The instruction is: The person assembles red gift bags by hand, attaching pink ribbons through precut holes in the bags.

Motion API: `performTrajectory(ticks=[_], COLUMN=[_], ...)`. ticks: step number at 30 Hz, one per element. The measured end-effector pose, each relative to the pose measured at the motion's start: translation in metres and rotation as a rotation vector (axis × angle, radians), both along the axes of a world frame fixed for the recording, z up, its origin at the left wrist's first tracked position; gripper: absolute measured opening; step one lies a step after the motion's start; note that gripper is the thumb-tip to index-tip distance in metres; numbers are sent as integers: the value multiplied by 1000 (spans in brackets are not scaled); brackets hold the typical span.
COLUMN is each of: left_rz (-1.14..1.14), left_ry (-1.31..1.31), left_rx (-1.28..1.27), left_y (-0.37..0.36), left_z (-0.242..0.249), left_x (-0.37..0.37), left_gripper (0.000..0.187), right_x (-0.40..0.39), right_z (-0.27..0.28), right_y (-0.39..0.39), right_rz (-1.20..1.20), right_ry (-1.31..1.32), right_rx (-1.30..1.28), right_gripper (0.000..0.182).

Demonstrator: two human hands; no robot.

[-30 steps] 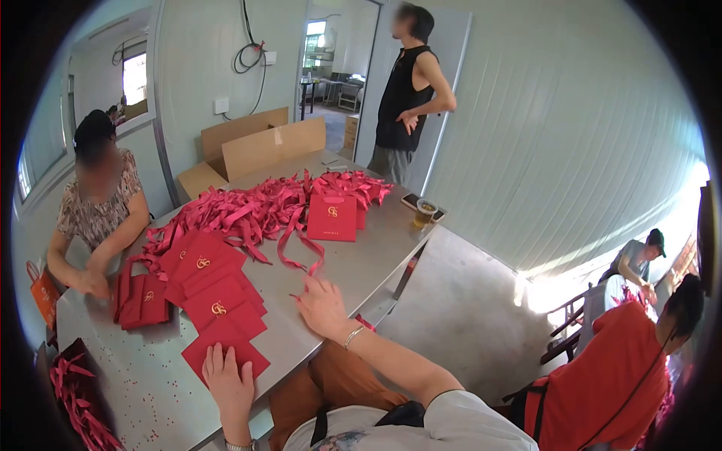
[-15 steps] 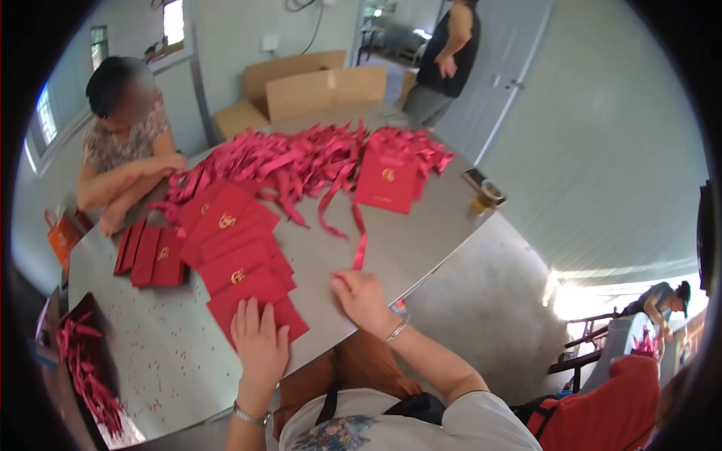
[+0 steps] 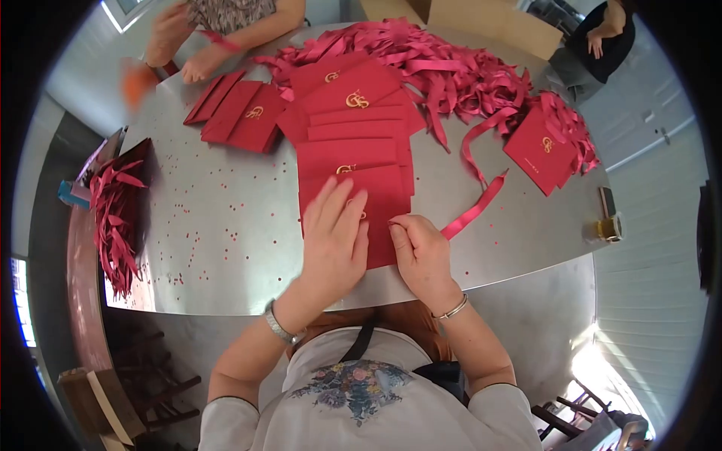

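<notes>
A fanned row of flat red paper bags (image 3: 353,146) with gold emblems runs away from me across the metal table. My left hand (image 3: 331,237) lies over the nearest bag (image 3: 383,199), fingers stretched out, partly hiding its emblem. At that bag's right edge is my right hand (image 3: 423,252), its thumb and fingers pinched together on the end of a pink-red ribbon (image 3: 480,210). The ribbon trails out from behind this hand and curves up to the right. Whether its tip touches the bag is hidden by my fingers.
A big heap of ribbons (image 3: 459,71) covers the table's far side. More red bags stand at the left (image 3: 244,116) and right (image 3: 540,150). Ribbons (image 3: 116,218) hang at the left edge; a glass (image 3: 609,228) stands at the right. A co-worker's arms (image 3: 256,34) are opposite.
My view has turned and tilted down. My right hand, with the ribbon, has come in from beside the bags to the nearest bag's edge. The co-worker opposite has raised a hand.
</notes>
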State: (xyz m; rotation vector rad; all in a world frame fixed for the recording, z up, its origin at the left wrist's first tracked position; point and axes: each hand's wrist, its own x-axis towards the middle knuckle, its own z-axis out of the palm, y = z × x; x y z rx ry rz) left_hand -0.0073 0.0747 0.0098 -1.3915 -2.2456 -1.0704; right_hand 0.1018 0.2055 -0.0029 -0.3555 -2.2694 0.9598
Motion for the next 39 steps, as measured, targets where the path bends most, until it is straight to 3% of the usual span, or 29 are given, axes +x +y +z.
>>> performTrajectory(ticks=[3,5,8,12,14,17,22,27,30,33,35,39], left_rz=[100,13,-46,-132,-226,-273,-211,-183,-183,-148,-127,-116], left_ry=[108,49,-9,91,-266,-406,-423,-483,-589,-492,-462,-474], left_rx=[-112,-314,-409,-300,-349,-324,-318,-306,-271,-217,-298,-351], left_y=[20,27,31,33,34,34,30,28,25,25,25,26], left_z=[17,19,30,38,46,51,49,50,47,42,45,44], left_x=[-29,-46,-54,-61,-64,-69,-64,-53,-48,-41,-39,-39], left_gripper=[43,40,38,37,32,25,22,22,22,22,23,24], right_x=[-1,-4,-3,-6,-6,-5,-15,-29,-31,-35,-37,-41], right_z=[0,-1,0,0,0,3,26,38,37,34,33,34], right_y=[-1,0,-3,-5,-4,-4,-4,-4,-5,-4,-3,-2], right_rz=[17,28,-2,-29,-32,-18,-110,-164,-184,-174,-168,-138], right_ry=[-13,3,-5,-1,3,19,-30,-86,-121,-66,-103,-147], right_rx=[74,101,132,196,214,217,-2,27,80,154,441,602], right_gripper=[9,10,13,17,18,19,14,8,9,9,12,16])
